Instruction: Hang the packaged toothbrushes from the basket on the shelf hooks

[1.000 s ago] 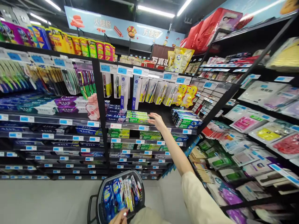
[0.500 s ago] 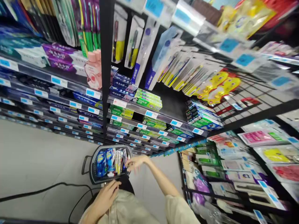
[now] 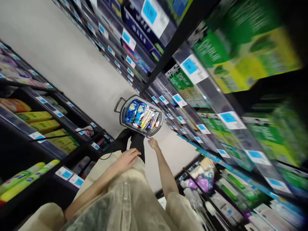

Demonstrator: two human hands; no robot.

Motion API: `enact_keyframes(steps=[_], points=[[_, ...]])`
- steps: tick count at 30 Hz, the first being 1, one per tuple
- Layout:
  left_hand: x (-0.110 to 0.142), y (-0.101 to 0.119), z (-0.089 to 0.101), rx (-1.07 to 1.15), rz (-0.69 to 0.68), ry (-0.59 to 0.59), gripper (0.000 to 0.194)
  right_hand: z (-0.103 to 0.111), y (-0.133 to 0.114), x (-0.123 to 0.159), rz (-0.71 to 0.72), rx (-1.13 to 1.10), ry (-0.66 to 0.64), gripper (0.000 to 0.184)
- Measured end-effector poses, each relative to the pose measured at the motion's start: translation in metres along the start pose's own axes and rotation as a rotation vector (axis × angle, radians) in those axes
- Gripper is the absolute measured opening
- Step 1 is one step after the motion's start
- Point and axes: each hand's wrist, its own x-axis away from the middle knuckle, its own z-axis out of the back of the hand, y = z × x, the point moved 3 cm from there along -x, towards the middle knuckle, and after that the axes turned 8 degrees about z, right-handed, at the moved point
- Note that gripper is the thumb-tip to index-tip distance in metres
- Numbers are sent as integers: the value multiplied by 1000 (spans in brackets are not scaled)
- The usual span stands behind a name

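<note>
A dark grey shopping basket (image 3: 123,119) is in front of my legs, its black handle (image 3: 117,104) sticking out at the far left. Inside lie blue bottles or packs (image 3: 132,110) and several packaged toothbrushes (image 3: 148,119). My right hand (image 3: 153,143) is at the basket's near rim with its fingers curled. Whether it grips the rim or something small there is hidden. My left hand (image 3: 128,158) rests flat against the front of my shirt (image 3: 126,189), fingers stretched out and holding nothing.
Shelves with green-and-yellow toothpaste boxes (image 3: 231,61) and price tags rise on the right. More shelves with yellow packs (image 3: 44,125) stand on the left. Pale floor (image 3: 79,64) runs between them. Hanging packaged goods (image 3: 199,181) are at the lower right.
My view has turned downward and to the side, bringing the left shelves into sight. My right hand has moved from over the basket's contents to its near rim.
</note>
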Motion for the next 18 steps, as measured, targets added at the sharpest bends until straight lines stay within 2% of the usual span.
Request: enact_keyframes(steps=[5, 10, 14, 16, 18], points=[[-1, -58, -31, 303, 280, -16, 28, -37, 34, -84, -29, -53, 104, 31], [10, -111, -55, 487, 604, 56, 28, -64, 34, -189, -62, -83, 200, 34], [14, -135, -71, 554, 760, 61, 32, -77, 29, -262, -140, -65, 273, 35], [13, -143, -76, 558, 809, 52, 33, -79, 29, -284, -205, -49, 294, 39], [11, -150, -79, 552, 846, 44, 35, -78, 31, -295, -260, -26, 306, 39]])
